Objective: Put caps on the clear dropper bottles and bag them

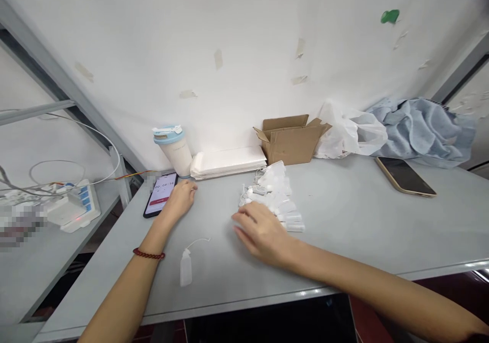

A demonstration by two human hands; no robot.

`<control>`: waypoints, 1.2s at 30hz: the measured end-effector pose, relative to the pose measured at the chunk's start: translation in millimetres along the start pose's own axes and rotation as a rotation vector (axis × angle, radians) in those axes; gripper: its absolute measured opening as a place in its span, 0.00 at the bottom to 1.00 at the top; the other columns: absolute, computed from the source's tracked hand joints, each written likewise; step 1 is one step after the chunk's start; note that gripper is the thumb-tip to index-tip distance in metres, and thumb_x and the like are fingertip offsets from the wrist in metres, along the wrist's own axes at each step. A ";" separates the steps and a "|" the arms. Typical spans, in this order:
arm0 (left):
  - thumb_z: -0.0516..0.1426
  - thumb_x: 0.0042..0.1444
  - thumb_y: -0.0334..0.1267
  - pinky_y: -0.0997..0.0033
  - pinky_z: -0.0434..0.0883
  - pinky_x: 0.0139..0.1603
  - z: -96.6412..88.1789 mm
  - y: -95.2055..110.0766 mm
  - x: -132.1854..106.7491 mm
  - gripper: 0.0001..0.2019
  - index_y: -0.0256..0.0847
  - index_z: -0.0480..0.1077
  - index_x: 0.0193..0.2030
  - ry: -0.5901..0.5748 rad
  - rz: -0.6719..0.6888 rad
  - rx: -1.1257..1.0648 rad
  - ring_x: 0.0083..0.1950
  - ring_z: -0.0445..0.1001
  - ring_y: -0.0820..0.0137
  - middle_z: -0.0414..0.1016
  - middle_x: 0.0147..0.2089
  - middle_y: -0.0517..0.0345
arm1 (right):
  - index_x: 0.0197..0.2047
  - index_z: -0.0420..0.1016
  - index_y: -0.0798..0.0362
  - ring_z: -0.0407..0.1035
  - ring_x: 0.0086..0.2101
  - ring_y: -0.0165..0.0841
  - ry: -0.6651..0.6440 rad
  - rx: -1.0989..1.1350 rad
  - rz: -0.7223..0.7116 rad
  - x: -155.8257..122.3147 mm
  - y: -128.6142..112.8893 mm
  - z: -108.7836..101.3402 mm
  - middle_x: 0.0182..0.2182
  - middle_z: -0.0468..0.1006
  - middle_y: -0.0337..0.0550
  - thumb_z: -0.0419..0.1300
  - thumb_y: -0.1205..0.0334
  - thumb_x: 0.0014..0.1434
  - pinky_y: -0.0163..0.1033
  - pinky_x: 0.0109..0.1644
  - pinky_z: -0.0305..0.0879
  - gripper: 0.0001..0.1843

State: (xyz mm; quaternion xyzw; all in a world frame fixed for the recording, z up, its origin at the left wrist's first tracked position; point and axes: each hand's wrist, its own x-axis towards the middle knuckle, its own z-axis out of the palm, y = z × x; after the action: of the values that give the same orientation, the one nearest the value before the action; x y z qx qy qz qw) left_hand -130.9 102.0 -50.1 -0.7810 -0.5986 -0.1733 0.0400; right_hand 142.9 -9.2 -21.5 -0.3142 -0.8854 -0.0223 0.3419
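My left hand (183,198) lies on the table with its fingers curled together, and nothing shows in it. It overlaps the right edge of a phone (160,196) whose screen runs a timer. Closer to me, a single small translucent squeeze bottle (186,270) with a thin string at its cap lies on the tabletop. My right hand (262,233) hovers or rests at the near left side of a pile of similar bottles (280,203). Its thumb and fingers are apart, with nothing visible between them. The hand covers part of the pile.
Along the wall stand a tilted-looking cup with a blue lid (175,152), a stack of white sheets or envelopes (231,161), an open cardboard box (292,144) and a white plastic bag (346,132). A blue cloth (420,129) and second phone (407,176) lie right; a power strip (86,205) left.
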 end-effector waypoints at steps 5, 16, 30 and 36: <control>0.49 0.50 0.30 0.62 0.69 0.44 -9.1 16.2 -3.9 0.13 0.35 0.74 0.34 -0.017 0.012 -0.039 0.38 0.74 0.59 0.77 0.36 0.47 | 0.43 0.68 0.62 0.63 0.37 0.38 -0.363 0.208 0.003 13.3 -44.0 14.9 0.37 0.70 0.52 0.55 0.54 0.60 0.41 0.40 0.66 0.18; 0.49 0.50 0.30 0.62 0.68 0.45 -15.3 27.4 -6.3 0.13 0.35 0.74 0.36 -0.013 -0.040 -0.086 0.40 0.73 0.59 0.77 0.38 0.46 | 0.41 0.66 0.63 0.61 0.38 0.45 -0.540 0.265 0.100 42.1 -82.7 69.6 0.38 0.65 0.56 0.61 0.36 0.45 0.51 0.39 0.67 0.36; 0.54 0.48 0.36 0.61 0.71 0.43 -31.3 62.1 -11.3 0.11 0.35 0.75 0.33 -0.061 -0.145 -0.498 0.39 0.76 0.60 0.79 0.37 0.48 | 0.42 0.65 0.60 0.64 0.26 0.31 -0.505 0.016 -0.233 26.3 -26.3 57.8 0.39 0.69 0.51 0.47 0.72 0.60 0.36 0.26 0.63 0.09; 0.60 0.47 0.40 0.64 0.71 0.44 -45.5 81.1 -17.3 0.11 0.36 0.74 0.36 -0.202 -0.318 -0.944 0.40 0.77 0.63 0.80 0.36 0.51 | 0.41 0.64 0.55 0.66 0.37 0.32 -0.239 0.484 0.059 14.6 22.4 7.0 0.38 0.69 0.46 0.46 0.71 0.61 0.38 0.41 0.64 0.08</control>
State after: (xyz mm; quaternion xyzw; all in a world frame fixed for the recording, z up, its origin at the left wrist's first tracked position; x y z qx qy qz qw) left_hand -68.0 51.0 -1.2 -0.6261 -0.5674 -0.3525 -0.4022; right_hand 143.3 18.4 -21.7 -0.2493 -0.8896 0.2369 0.3005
